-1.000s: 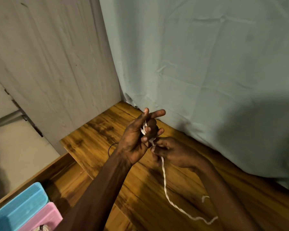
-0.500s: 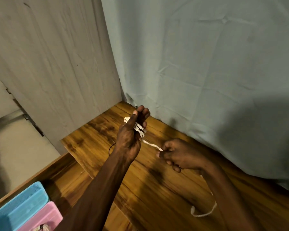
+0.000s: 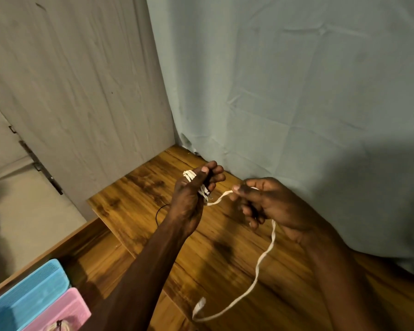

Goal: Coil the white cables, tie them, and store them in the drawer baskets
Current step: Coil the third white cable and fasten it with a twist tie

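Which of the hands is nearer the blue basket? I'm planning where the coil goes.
Left. The left hand is up and right of the blue basket; the right hand is farther right.

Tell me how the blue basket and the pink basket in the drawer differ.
The blue basket sits farther left and reaches farther back than the pink basket, which lies against its right side. The blue basket shows nothing inside in this view; the pink basket has a pale bundle at its near edge, cut off by the frame, so I cannot tell what it is. Both are ribbed, rounded-cornered baskets lying side by side.
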